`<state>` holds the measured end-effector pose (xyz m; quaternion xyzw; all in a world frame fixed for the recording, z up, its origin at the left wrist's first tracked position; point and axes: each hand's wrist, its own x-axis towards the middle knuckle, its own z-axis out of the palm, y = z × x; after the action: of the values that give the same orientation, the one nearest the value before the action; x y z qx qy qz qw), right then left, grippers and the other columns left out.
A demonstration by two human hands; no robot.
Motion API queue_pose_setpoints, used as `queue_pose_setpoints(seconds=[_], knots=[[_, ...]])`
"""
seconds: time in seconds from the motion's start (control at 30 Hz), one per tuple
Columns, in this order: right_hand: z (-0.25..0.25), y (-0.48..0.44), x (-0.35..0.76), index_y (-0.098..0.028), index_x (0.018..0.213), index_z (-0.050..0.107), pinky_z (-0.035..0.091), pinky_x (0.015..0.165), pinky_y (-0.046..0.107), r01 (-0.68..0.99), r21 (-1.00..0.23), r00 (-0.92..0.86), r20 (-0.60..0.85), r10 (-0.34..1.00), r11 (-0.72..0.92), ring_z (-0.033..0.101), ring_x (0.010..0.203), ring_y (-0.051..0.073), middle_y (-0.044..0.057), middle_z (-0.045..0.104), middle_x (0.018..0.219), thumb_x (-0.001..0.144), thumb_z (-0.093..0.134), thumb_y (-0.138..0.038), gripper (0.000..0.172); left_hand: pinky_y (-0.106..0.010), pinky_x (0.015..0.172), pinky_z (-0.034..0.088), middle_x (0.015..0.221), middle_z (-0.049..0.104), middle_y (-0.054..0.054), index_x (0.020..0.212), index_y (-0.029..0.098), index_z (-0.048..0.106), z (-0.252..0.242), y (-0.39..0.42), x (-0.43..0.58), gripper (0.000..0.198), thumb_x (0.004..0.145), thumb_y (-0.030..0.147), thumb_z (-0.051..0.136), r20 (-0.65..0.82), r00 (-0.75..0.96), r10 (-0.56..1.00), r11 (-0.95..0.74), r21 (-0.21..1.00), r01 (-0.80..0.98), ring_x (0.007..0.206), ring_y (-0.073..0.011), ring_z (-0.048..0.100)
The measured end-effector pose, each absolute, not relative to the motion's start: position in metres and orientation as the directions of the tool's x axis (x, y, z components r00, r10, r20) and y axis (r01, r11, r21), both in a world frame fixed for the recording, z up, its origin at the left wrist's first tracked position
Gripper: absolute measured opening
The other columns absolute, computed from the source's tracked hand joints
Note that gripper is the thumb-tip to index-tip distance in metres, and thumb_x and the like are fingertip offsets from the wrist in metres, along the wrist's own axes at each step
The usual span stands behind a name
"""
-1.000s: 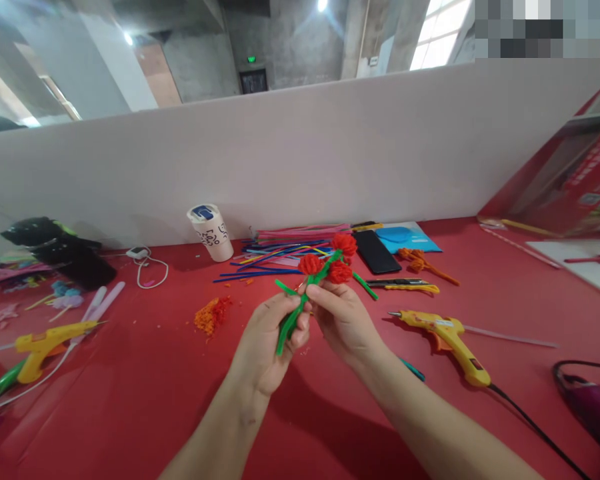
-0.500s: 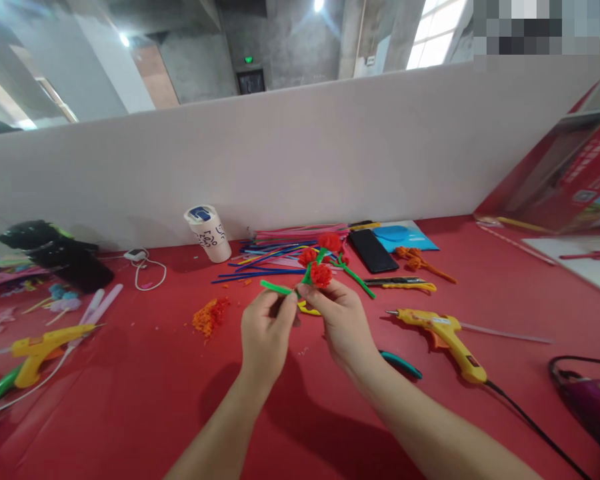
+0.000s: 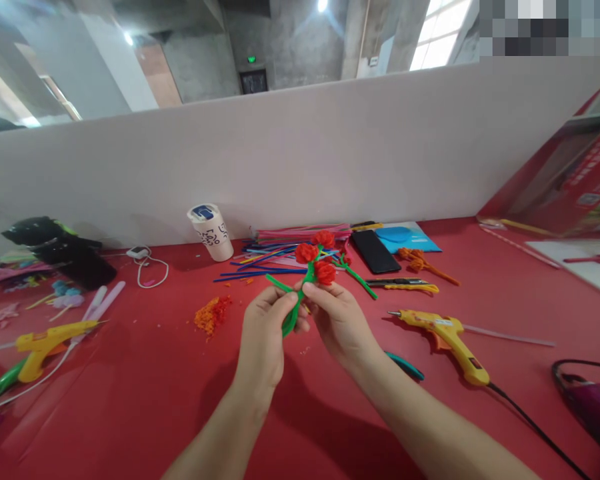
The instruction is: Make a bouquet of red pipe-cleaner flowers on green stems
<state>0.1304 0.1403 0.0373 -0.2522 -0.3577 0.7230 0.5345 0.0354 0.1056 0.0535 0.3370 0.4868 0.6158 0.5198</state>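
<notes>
A small bunch of red pipe-cleaner flowers (image 3: pixel 325 272), three fluffy heads on green stems, is held upright at the middle of the view. My right hand (image 3: pixel 341 320) pinches it just below the lowest bloom. Thumb and fingers of my left hand (image 3: pixel 265 327) are closed on a green pipe cleaner (image 3: pixel 291 323) beside the stem. One free end pokes out to the left above my left hand, and a green length curves down between the hands. My fingers partly hide where the green pieces meet. A separate green stem (image 3: pixel 363 281) lies behind my right hand.
Loose pipe cleaners (image 3: pixel 265 272) lie behind my hands, near a white cup (image 3: pixel 211 232) and a black phone (image 3: pixel 376 251). Orange-red fuzz clippings (image 3: pixel 211 315) sit left. Yellow glue guns lie right (image 3: pixel 445 333) and left (image 3: pixel 45 343). Teal-handled pliers (image 3: pixel 405 365) rest by my right forearm.
The flowers have turned, so the heads are spread wider apart. The green pipe cleaner now shows as a curve hanging between my hands, and its left end points up more.
</notes>
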Motion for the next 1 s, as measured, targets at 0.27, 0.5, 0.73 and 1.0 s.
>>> queue_pose_setpoints(seconds=[0.27, 0.5, 0.73, 1.0], knots=[[0.034, 0.138, 0.124, -0.018, 0.055, 0.057, 0.038, 0.057, 0.024, -0.543, -0.838, -0.063, -0.015, 0.998, -0.047, 0.045, 0.054, 0.009, -0.004, 0.053, 0.054, 0.061, 0.073, -0.027, 0.019, -0.023, 0.062, 0.041, 0.066, 0.06, -0.003, 0.071, 0.018, 0.059, 0.022, 0.113, 0.03, 0.013, 0.08, 0.017, 0.05, 0.749, -0.103, 0.654, -0.398, 0.457, 0.796, 0.064, -0.0125, 0.055], [0.037, 0.134, 0.124, -0.019, 0.059, 0.06, 0.043, 0.055, 0.027, -0.586, -0.81, -0.084, 0.034, 0.996, -0.021, 0.051, 0.05, 0.011, -0.004, 0.057, 0.054, 0.062, 0.073, -0.026, 0.015, -0.021, 0.049, 0.042, 0.056, 0.058, 0.002, 0.068, 0.017, 0.058, 0.044, 0.109, 0.035, 0.008, 0.073, 0.023, 0.057, 0.185, -0.368, 0.911, -0.194, 0.981, 0.014, 0.048, -0.0093, 0.052], [0.041, 0.141, 0.134, -0.018, 0.061, 0.062, 0.041, 0.049, 0.024, -0.612, -0.778, -0.262, 0.033, 0.965, -0.139, 0.053, 0.047, 0.01, -0.004, 0.059, 0.052, 0.061, 0.074, -0.025, 0.014, -0.013, 0.038, 0.034, 0.051, 0.055, 0.002, 0.063, 0.011, 0.06, 0.063, 0.109, 0.025, 0.008, 0.066, 0.018, 0.061, -0.328, 0.115, 0.938, 0.331, 0.741, -0.584, 0.037, -0.0028, 0.045], [0.04, 0.139, 0.129, -0.018, 0.062, 0.058, 0.038, 0.05, 0.024, -0.613, -0.769, -0.298, 0.013, 0.955, -0.18, 0.047, 0.044, 0.009, -0.005, 0.053, 0.05, 0.066, 0.07, -0.029, 0.017, -0.017, 0.044, 0.038, 0.053, 0.056, 0.002, 0.065, 0.014, 0.058, 0.052, 0.11, 0.034, 0.012, 0.073, 0.023, 0.058, -0.113, -0.196, 0.974, 0.042, 0.943, -0.331, 0.042, -0.0059, 0.048]])
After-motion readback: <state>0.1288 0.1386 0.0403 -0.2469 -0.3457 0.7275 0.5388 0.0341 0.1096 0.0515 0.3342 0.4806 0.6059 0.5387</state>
